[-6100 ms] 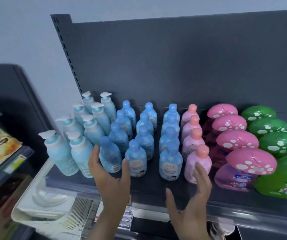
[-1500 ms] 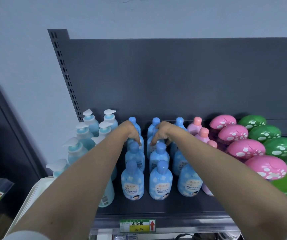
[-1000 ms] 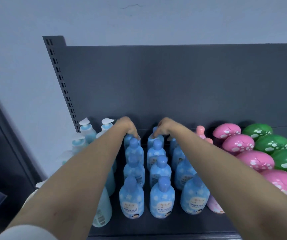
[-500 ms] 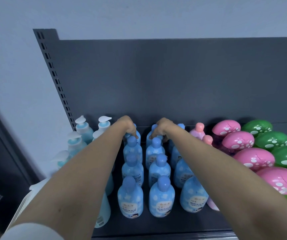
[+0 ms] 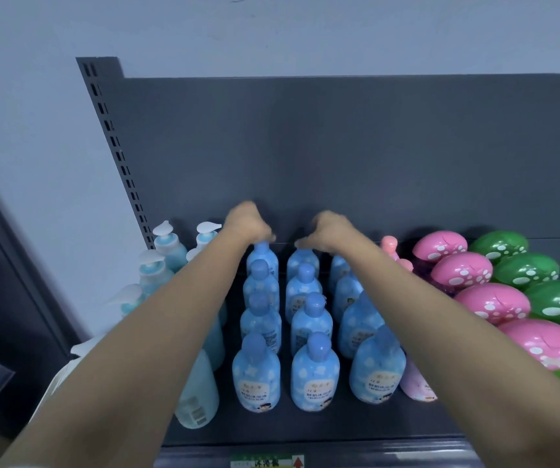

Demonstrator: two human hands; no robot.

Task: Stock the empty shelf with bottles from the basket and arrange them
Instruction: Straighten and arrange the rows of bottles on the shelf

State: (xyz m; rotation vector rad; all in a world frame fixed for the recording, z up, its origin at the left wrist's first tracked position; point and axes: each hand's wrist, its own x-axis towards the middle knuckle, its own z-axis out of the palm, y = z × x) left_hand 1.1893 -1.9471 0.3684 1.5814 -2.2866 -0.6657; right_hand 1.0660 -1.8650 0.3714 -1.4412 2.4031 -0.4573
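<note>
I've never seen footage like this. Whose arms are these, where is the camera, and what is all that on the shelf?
There is no machine here. These are a person's two bare arms, filmed by one wide-angle camera worn on the head, looking forward and down. The left hand and the right hand reach to the back of a dark shelf. Their fingers curl down over the tops of the two rearmost blue bottles. Motion blur hides whether they actually grip them. The shelf is stocked in rows running front to back: pale pump bottles on the left, then blue bottles, small pink bottles, pink mushroom-capped bottles and green mushroom-capped bottles on the right.
</note>
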